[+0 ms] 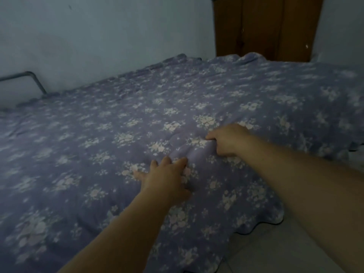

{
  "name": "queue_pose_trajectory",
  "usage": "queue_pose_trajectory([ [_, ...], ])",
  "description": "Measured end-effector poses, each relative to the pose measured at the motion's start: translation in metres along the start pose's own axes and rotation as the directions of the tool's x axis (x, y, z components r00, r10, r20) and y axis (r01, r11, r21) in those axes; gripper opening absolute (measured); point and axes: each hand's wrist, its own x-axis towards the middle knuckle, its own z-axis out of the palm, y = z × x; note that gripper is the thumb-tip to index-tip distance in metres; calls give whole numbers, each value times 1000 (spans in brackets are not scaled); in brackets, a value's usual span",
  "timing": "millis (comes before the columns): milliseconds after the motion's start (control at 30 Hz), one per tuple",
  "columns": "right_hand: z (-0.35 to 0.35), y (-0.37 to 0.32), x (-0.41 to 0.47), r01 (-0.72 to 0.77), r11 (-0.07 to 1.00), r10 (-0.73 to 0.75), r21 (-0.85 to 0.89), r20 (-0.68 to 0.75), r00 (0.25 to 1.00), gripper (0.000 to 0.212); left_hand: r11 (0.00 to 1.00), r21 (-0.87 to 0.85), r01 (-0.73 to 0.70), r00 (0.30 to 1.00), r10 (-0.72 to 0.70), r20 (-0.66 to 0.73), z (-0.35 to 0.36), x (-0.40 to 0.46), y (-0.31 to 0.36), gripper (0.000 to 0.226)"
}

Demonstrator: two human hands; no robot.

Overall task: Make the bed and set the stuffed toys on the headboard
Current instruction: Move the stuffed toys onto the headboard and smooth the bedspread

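- Quilt (197, 107): purple with pale flower print, scalloped edge; spread across the whole bed, its near edge hanging over the side toward the floor (295, 251). A bunched ridge of cloth rises between my two hands.
- My left hand (167, 178): palm down on the quilt, fingers spread and fairly straight, pressing the cloth just below the ridge; grasping nothing.
- My right hand (228, 139): fingers curled into the quilt, clutching a fold at the top of the ridge; near the left hand, not touching it.
- Metal rail (33, 79): grey tube at the far left edge of the bed, against the wall (108, 36).
- Wooden door (266, 26): brown, behind the far corner of the bed.
- Picture dim and blurred; finer detail cannot be told.
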Motion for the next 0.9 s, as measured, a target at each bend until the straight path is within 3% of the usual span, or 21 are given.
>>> queue_pose_trajectory([
  [133,2,0,-3,11,1000,-10,-11,20,1000,56,999,-49,-21,997,24,70,-15,0,1,83],
  [267,0,3,-9,25,1000,-26,6,32,999,55,997,13,-71,988,69,140,-50,10,12,52],
  [367,-6,7,-2,32,998,-34,45,46,998,50,996,49,-78,997,77,25,-71,42,30,33],
  [467,-18,31,9,15,993,-16,119,15,1000,35,972,-93,-218,973,208,-105,-77,89,72,32],
  [533,-23,57,12,-15,962,29,271,-47,998,26,929,-211,-304,949,274,-159,-76,116,104,28],
  [600,-18,92,14,-69,912,145,405,-162,976,22,878,-295,-377,919,315,-235,-73,143,129,31],
  [667,-6,135,16,-188,872,316,451,-227,921,25,861,-274,-428,897,368,-243,-66,170,153,42],
  [767,6,185,19,-313,852,413,419,-173,894,37,900,-145,-410,906,384,-178,-53,191,177,62],
  [900,-4,236,18,-394,829,480,397,-143,865,42,903,-88,-420,891,392,-230,-37,199,182,69],
])
